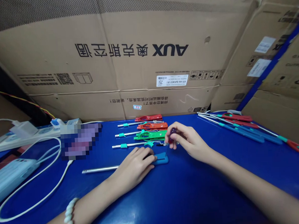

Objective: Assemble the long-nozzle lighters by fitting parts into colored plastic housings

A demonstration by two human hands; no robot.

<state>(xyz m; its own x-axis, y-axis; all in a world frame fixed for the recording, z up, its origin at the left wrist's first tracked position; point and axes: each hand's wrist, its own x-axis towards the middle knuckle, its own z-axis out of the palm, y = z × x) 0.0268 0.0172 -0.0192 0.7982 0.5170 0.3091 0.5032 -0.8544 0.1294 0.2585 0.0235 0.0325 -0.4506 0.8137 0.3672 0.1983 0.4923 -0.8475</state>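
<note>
A blue plastic handle (162,158) with a long metal rod (99,169) lies flat on the blue table. My left hand (136,164) is closed over the middle of this piece, hiding where the rod meets the handle. In my right hand (186,138) is a small screwdriver (173,132) with a dark purple grip. Its thin shaft points down to the right part of the blue handle; whether the tip sits in a screw is too small to tell. Just behind my hands lie a green handle (152,135), an orange handle (154,126) and a red handle (148,118), with rods and teal parts.
Several red and blue rod tools (248,128) lie at the right. At the left are a power strip (44,132), a light blue power bank (12,177), a looping white cable (39,207) and a pixelated phone-like object (84,140). Cardboard (135,26) walls the table's back.
</note>
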